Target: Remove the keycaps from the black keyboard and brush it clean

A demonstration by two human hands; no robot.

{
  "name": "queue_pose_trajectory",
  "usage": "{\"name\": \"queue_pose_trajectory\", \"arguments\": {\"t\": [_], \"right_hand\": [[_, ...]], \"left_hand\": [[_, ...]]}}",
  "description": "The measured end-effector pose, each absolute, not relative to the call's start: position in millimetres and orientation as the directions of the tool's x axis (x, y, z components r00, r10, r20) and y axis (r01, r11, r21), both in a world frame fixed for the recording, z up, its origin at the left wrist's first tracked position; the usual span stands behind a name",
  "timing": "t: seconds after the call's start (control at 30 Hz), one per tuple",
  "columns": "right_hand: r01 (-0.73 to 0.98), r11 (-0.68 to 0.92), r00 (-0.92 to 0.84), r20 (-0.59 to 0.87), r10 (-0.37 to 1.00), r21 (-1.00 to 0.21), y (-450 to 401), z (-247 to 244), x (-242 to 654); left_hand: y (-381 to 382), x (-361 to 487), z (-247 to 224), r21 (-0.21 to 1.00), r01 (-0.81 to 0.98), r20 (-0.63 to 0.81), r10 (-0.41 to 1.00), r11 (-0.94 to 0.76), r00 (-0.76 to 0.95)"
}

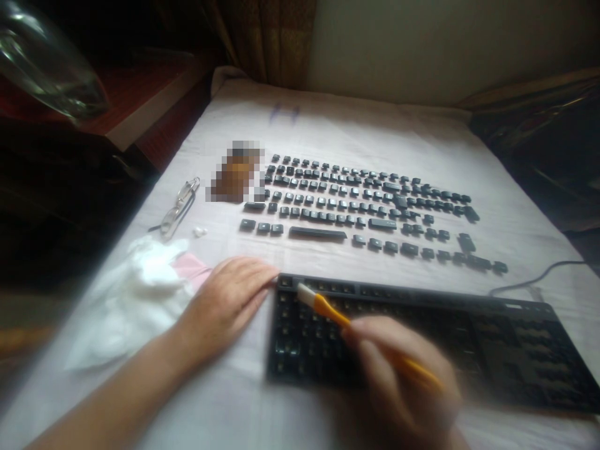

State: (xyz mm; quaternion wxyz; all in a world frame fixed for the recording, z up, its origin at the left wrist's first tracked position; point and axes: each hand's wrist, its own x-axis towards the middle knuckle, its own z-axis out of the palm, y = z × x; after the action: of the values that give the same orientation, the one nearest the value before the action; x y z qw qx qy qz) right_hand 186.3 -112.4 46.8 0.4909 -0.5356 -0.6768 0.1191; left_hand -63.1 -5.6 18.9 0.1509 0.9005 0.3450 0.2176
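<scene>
A black keyboard base with its keycaps off lies on the pale cloth. My right hand is closed round a yellow-handled brush, whose pale bristles touch the upper left of the base. At the base's upper left corner rests my left hand, its fingers together and their tips at the edge; whether they pinch anything is too blurred to tell. Removed keycaps lie in rows beyond the base.
White cotton-like material and a pink piece lie at the left, with eyeglasses behind. A pixelated object is beside the keycaps. A cable runs right. A glass object is above a wooden surface.
</scene>
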Motion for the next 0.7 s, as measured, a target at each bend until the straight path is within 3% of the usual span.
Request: {"name": "queue_pose_trajectory", "arguments": {"t": [0.2, 0.7], "right_hand": [[0.645, 0.449, -0.041, 0.558, 0.829, -0.619, -105.4, 50.6, 185.2], [0.61, 0.454, -0.053, 0.537, 0.842, -0.65, -105.2, 53.0, 180.3]], "left_hand": [[-5.0, -62.4, 19.2, 0.41, 0.551, 0.3, 0.678, -0.727, 0.671], [-5.2, -63.8, 18.2, 0.412, 0.557, 0.292, 0.684, -0.721, 0.669]]}}
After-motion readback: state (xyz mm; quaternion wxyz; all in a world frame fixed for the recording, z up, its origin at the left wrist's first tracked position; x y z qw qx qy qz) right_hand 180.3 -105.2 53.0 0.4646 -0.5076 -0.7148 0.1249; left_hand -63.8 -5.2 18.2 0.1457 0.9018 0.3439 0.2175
